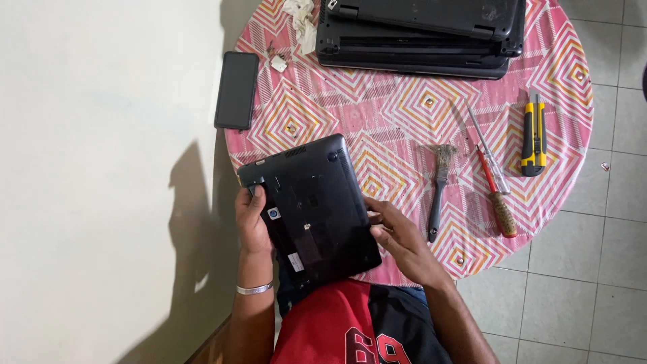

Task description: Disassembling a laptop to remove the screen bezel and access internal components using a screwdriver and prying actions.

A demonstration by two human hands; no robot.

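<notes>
A small black laptop (311, 209) lies upside down at the near edge of a round table with a pink patterned cloth (404, 108). My left hand (253, 219) grips its left edge near the hinge corner; a metal bangle sits on that wrist. My right hand (401, 239) holds the laptop's right edge, fingers curled against its side. The laptop's underside shows vents, stickers and screw holes.
Two or three black laptops (421, 30) are stacked at the table's far side. A black phone (236, 89) lies at the left rim. A paintbrush (438, 192), a red-handled screwdriver (495, 192) and a yellow utility knife (534, 135) lie to the right. Crumpled tissue (301, 20) sits far left. Tiled floor right.
</notes>
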